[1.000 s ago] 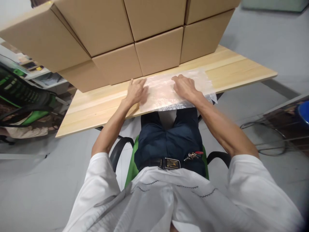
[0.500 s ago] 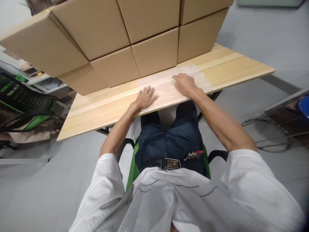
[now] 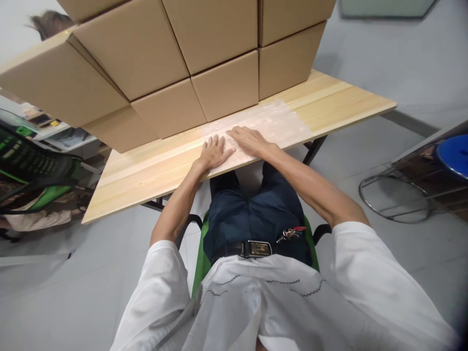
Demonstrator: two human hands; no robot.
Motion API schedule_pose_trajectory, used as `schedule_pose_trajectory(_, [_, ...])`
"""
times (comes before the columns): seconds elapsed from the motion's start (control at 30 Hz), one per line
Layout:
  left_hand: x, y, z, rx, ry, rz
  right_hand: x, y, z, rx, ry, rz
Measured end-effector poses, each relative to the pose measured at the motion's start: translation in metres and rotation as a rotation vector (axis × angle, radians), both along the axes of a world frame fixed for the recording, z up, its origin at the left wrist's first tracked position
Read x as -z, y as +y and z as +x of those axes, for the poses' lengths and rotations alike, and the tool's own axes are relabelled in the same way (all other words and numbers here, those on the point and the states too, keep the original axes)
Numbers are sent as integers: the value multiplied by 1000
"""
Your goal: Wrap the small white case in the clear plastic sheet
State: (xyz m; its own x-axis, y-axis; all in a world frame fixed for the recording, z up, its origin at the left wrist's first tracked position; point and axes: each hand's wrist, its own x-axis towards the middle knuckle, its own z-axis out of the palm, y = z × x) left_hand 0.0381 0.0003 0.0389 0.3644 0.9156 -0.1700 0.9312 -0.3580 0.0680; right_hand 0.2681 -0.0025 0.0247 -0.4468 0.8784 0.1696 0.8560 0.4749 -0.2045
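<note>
Resting w/ L hand (image 3: 214, 155) palm down, fingers splayed wide, on L end of clear plastic film (image 3: 283, 118). Resting w/ R hand (image 3: 250, 141) just beside it, fingers close together & slightly bent, pointing L over same film; can't tell if pinching any. Spread out on wooden table (image 3: 349, 97), running from under both hands off to R, close to near edge, w/ some shiny creases.

Just beyond, on same table: brown cardboard boxes (image 3: 226, 87), stacked & side by side. At upper L, behind stack: dk hair (image 3: 51, 23) of another person.

Seated on green chair (image 3: 200, 263), legs partly under table, in dk blue trousers (image 3: 252, 217), blk belt (image 3: 232, 249), keys (image 3: 289, 234) at R hip, lt shirt (image 3: 248, 292). Far L: blk & green chair (image 3: 36, 170) near white shelves (image 3: 54, 130). Far R: round blue seat (image 3: 453, 153), above gray floor (image 3: 387, 253).
</note>
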Motion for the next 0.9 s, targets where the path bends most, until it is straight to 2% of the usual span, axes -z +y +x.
schedule_pose_trajectory(0.13, [2,1,-3,5,-1,-1,5,2,3,-66,121,-100])
schedule_pose_trajectory(0.33, [7,5,-8,14,-24,1,7,6,35,-27,194,-207])
schedule_pose_trajectory(0.5, [11,8,-12,-4,-24,20,17,15,78,66,95,-198])
schedule_pose_trajectory(0.67, [6,2,-13,-28,5,24,28,25,124,194,23,-185])
schedule_pose_trajectory(0.9, [1,-5,-19,-55,31,28,31,39,160,318,21,-163])
